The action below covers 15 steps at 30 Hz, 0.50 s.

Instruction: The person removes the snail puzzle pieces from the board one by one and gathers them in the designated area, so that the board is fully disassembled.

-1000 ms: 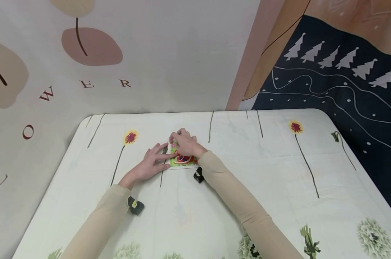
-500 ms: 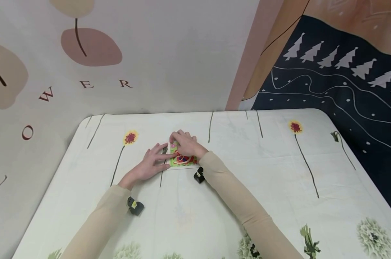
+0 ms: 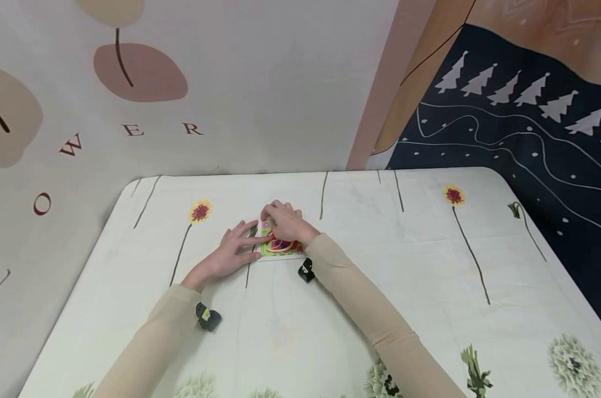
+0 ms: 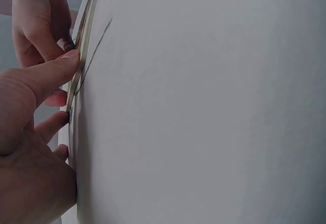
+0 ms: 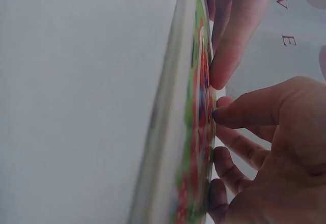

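A small flat picture board [image 3: 286, 248], printed in green, red and blue with a pale border, lies on the white cloth. My left hand [image 3: 225, 255] rests at its left side with fingers spread; the forefinger reaches onto the picture, and in the left wrist view the thumb touches the board's edge [image 4: 87, 30]. Over the upper part of the board is my right hand [image 3: 285, 222], fingers bent. In the right wrist view its thumb and fingertips [image 5: 222, 115] touch the picture face [image 5: 196, 132]. Whether they pinch a small piece is hidden.
The table [image 3: 370, 249] wears a white cloth with printed flowers and stems. A pale wall [image 3: 280, 88] with letters rises behind it, and a dark hanging with white trees [image 3: 519, 127] is at the right. Each sleeve carries a small black wrist device [image 3: 208, 318].
Both hands stay almost where they were over the board. My right hand's fingers have shifted very slightly; the board keeps its place.
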Available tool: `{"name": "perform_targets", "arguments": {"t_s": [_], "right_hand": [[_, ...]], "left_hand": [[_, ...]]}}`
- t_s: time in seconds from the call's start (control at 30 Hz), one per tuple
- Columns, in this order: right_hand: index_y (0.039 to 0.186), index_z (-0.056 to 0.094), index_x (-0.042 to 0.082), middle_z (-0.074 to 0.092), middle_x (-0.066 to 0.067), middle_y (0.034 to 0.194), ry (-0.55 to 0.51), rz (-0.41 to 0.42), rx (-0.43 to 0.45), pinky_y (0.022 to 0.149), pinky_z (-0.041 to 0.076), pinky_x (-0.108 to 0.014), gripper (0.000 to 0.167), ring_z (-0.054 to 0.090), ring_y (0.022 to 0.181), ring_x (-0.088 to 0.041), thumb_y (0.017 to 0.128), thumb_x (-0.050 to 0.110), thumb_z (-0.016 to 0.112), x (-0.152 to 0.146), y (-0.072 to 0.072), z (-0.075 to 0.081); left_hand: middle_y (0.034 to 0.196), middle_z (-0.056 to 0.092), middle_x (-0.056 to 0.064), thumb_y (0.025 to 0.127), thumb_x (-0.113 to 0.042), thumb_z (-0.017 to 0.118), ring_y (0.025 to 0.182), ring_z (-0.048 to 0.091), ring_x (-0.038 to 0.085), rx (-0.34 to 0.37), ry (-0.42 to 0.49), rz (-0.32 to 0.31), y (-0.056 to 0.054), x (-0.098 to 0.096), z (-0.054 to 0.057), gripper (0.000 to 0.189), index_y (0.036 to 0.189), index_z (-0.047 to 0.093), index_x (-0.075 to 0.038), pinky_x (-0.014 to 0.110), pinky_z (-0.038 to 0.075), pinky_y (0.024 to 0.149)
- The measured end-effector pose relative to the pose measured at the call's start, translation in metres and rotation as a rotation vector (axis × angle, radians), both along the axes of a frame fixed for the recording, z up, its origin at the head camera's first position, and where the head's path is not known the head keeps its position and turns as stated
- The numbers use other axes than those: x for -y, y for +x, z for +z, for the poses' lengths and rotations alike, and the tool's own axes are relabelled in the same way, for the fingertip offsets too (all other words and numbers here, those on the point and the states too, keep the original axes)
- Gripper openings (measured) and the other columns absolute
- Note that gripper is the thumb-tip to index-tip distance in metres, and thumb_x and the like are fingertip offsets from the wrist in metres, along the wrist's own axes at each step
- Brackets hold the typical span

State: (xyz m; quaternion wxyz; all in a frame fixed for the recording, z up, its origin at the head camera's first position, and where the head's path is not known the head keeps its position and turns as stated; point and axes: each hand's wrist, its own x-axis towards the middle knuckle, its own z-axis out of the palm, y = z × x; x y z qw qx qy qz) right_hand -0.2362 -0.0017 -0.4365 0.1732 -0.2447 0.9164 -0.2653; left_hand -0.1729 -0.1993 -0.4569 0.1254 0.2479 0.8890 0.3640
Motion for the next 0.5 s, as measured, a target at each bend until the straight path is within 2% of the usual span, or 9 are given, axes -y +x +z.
{"name": "perform_targets", "arguments": {"t_s": [0.27,0.5], "right_hand": [[0.126,0.063,0.015,0.049,-0.010,0.148,0.032,0.048,-0.005,0.110,0.034,-0.057,0.021,0.047,0.131,-0.032,0.105,0.016,0.058,-0.0006,-0.0040,0.0027],[0.123,0.062,0.015,0.047,-0.014,0.148,-0.025,0.045,0.046,0.113,0.029,-0.061,0.020,0.046,0.134,-0.033,0.104,0.018,0.059,-0.0038,-0.0096,0.0009]], "left_hand": [[0.162,0.028,0.031,0.099,-0.010,0.068,0.150,0.006,0.059,-0.003,0.000,0.000,0.0011,0.0001,0.0017,0.039,0.137,0.065,-0.002,0.076,-0.003,0.113],[0.162,0.027,0.030,0.099,-0.010,0.067,0.150,0.006,0.058,0.008,0.001,0.003,0.0010,-0.0002,0.0012,0.039,0.137,0.065,-0.002,0.075,-0.003,0.113]]}}
